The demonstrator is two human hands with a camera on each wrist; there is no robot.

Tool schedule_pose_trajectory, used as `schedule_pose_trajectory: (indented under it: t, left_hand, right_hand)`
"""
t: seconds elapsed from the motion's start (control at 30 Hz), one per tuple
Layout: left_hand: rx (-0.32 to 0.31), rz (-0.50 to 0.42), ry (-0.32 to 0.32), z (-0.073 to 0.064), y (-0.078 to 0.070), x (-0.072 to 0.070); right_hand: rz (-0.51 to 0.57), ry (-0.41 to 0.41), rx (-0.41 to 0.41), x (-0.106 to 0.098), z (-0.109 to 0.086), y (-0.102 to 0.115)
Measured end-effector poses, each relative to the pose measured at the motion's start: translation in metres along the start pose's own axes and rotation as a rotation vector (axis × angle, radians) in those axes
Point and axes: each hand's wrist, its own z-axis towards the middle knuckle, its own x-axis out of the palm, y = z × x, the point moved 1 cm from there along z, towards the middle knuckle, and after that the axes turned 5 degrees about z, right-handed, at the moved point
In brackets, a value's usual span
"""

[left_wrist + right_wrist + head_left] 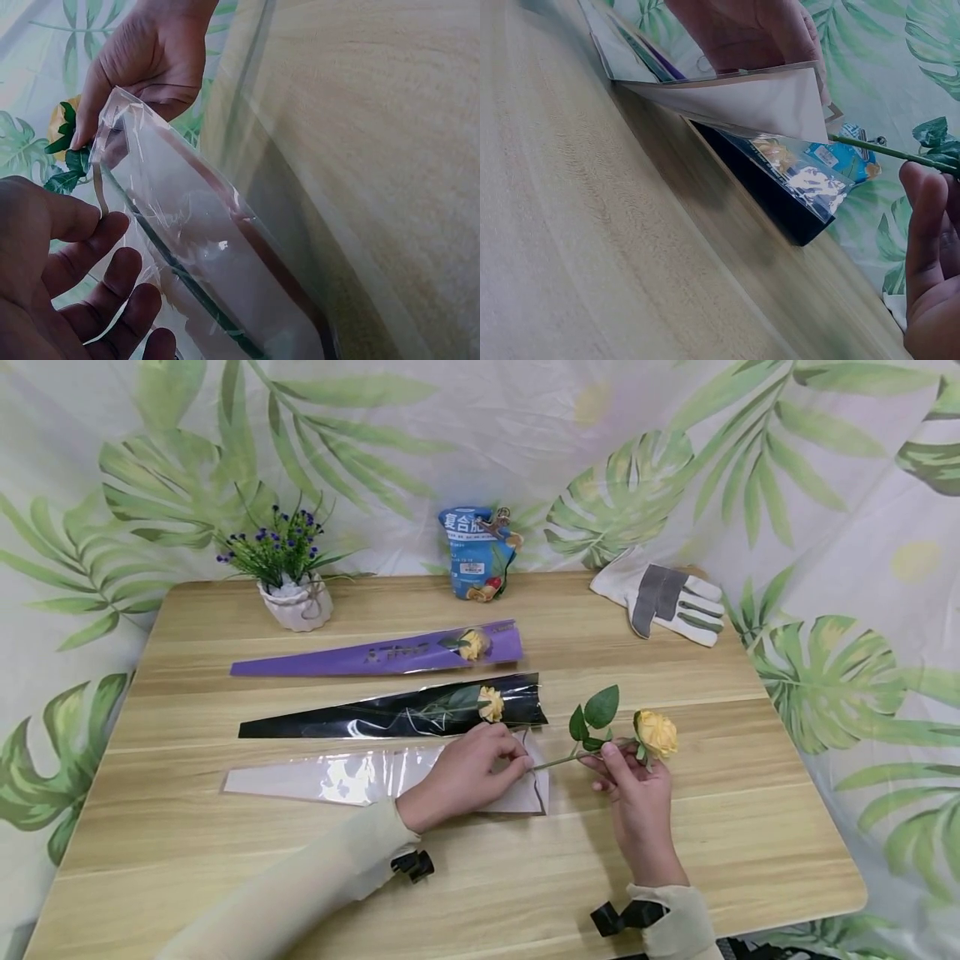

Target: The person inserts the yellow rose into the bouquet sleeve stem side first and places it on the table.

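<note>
My right hand (637, 793) pinches a yellow artificial rose (657, 735) by its stem, just under the bloom and beside the green leaves (602, 707). The lower stem (187, 281) lies inside a clear-fronted white flower sleeve (300, 781), seen through its film in the left wrist view. My left hand (468, 772) pinches the edge of that sleeve's open end between thumb and forefinger; its other fingers curl loosely. In the right wrist view the stem (874, 145) runs from the sleeve's mouth to my right fingers. The bloom and leaves are outside the sleeve.
Behind the white sleeve lie a black sleeve (300, 722) and a purple sleeve (315, 663), each with a yellow rose inside. Along the table's (712, 852) back stand a potted purple-flowered plant (296, 602) and a blue bag (476, 560); a work glove (663, 597) lies at right.
</note>
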Motion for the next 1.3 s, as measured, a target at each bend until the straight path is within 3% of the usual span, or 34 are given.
schedule_pose_trajectory:
  t: [0.23,0.53,0.97,1.3]
  left_hand:
    - [0.017,-0.012,-0.009,0.001,-0.003,-0.001]
    - [0.033,-0.05,-0.025,0.0,-0.006,-0.003]
    - [0.002,-0.157,-0.031,0.001,-0.002,-0.004]
    - [0.075,-0.143,-0.097,-0.001,-0.014,-0.008]
  right_hand:
    - [-0.016,0.042,-0.018,0.005,-0.005,-0.008]
    - [-0.101,0.03,-0.089,0.014,-0.012,-0.019]
    - [-0.07,0.129,-0.123,0.017,-0.016,-0.02]
    - [-0.205,0.011,-0.165,0.019,-0.015,-0.025]
